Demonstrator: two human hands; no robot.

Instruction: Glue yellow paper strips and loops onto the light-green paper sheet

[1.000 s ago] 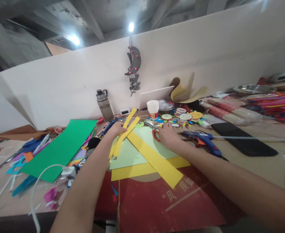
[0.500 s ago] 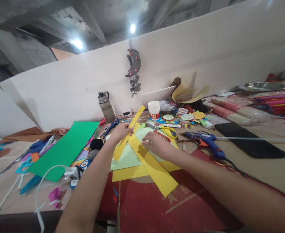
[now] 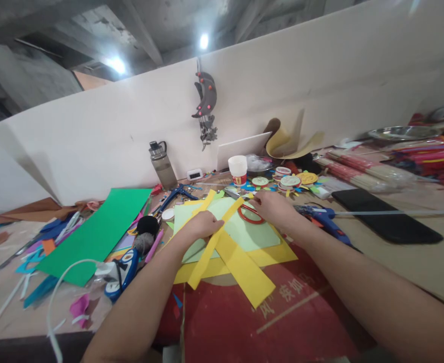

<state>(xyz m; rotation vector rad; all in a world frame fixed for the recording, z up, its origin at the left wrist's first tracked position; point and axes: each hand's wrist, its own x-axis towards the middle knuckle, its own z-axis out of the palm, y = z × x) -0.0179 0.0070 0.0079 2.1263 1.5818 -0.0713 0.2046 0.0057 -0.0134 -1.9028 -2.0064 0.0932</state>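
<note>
My left hand (image 3: 203, 225) is closed on a narrow yellow paper strip (image 3: 206, 257), which slants across a wider yellow strip (image 3: 246, 275). My right hand (image 3: 270, 205) has its fingers closed on the yellow handle of the scissors (image 3: 251, 216); a red handle loop shows beside the fingertips, and the blades point up and left. Another yellow strip (image 3: 208, 200) lies just beyond my left hand. Beneath both hands are a pale green sheet (image 3: 259, 237) and a yellow sheet (image 3: 282, 253), resting on a red board (image 3: 282, 322).
A blue glue gun (image 3: 327, 222) and a black phone-like slab (image 3: 384, 217) lie on the right. Behind stand a paper cup (image 3: 238, 170) and a grey bottle (image 3: 163, 166). A green sheet (image 3: 101, 227) and a white cable (image 3: 51, 302) are on the left.
My left hand has shifted right and toward me, and the narrow strip now slants over the wide one. My right hand has moved right and up, from above the paper onto the scissors.
</note>
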